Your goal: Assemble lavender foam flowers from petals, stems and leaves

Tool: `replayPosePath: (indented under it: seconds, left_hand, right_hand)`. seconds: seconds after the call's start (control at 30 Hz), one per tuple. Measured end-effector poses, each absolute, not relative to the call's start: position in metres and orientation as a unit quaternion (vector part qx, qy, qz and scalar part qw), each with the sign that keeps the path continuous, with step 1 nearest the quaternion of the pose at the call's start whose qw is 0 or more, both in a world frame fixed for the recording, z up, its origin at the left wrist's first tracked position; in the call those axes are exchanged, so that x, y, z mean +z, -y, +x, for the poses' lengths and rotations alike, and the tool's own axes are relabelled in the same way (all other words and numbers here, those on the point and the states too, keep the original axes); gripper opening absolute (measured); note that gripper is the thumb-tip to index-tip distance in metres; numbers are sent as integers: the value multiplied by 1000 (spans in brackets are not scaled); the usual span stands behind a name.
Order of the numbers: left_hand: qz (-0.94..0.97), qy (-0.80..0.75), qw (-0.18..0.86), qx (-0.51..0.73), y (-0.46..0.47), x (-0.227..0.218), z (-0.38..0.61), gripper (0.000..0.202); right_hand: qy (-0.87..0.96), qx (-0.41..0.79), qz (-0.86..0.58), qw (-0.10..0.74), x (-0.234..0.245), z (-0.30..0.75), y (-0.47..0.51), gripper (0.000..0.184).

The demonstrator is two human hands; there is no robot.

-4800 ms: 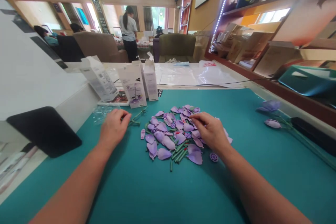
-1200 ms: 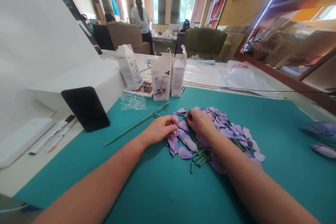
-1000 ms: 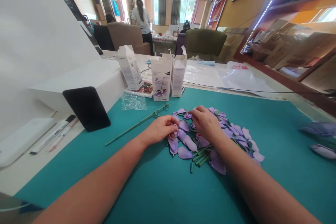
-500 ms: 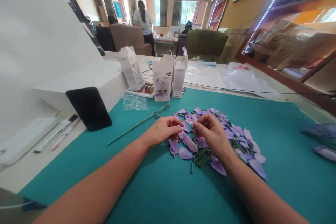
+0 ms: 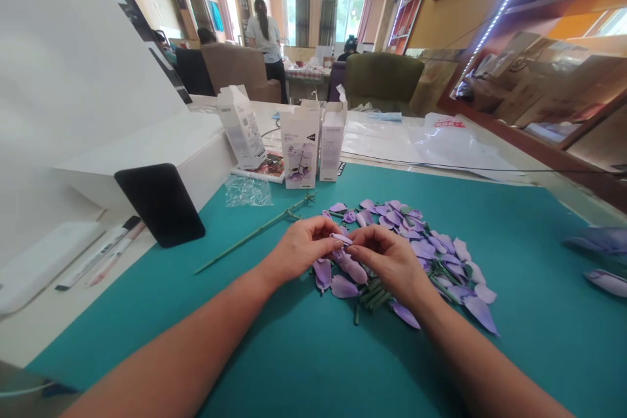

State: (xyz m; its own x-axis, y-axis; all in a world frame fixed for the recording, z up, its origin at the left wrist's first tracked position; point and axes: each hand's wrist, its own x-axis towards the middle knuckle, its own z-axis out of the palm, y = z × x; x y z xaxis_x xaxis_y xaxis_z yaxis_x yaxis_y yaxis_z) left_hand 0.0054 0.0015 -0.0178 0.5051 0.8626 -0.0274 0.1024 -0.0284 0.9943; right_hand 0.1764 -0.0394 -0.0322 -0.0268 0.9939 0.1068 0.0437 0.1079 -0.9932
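Between the fingertips of both my hands is a small light-purple petal piece (image 5: 341, 239). My left hand (image 5: 306, 241) pinches its left end, and my right hand (image 5: 385, 255) grips the right end with thumb and forefinger. Under and around the hands spreads a pile of purple artificial petals (image 5: 441, 245). Short dark-green stem pieces (image 5: 375, 294) lie among them, partly covered by my right hand. Left of the pile rests a long green artificial stem (image 5: 245, 243) with small branches at its upper end.
White boxes (image 5: 300, 150) stand behind the green mat (image 5: 304, 353), beside crumpled clear plastic (image 5: 248, 191). A black tablet-like panel (image 5: 160, 204) leans at left, near some markers (image 5: 98, 255). Clear plastic sheeting (image 5: 441, 147) covers the back. People are farther off.
My right hand has moved left to meet my left hand. The small purple piece is now held between both hands, where earlier the hands were apart.
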Motion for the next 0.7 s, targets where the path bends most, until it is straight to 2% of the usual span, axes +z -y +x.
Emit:
replayPosePath:
  seconds: [0.27,0.7]
  left_hand:
    - [661,-367,557,343,5,-18,6,17]
    - [685,-408,483,362,6,-17,6,20]
  right_hand:
    - [507,533,-459,498,-27,178,41,33]
    - [485,521,-476,517,-30,170,45,35]
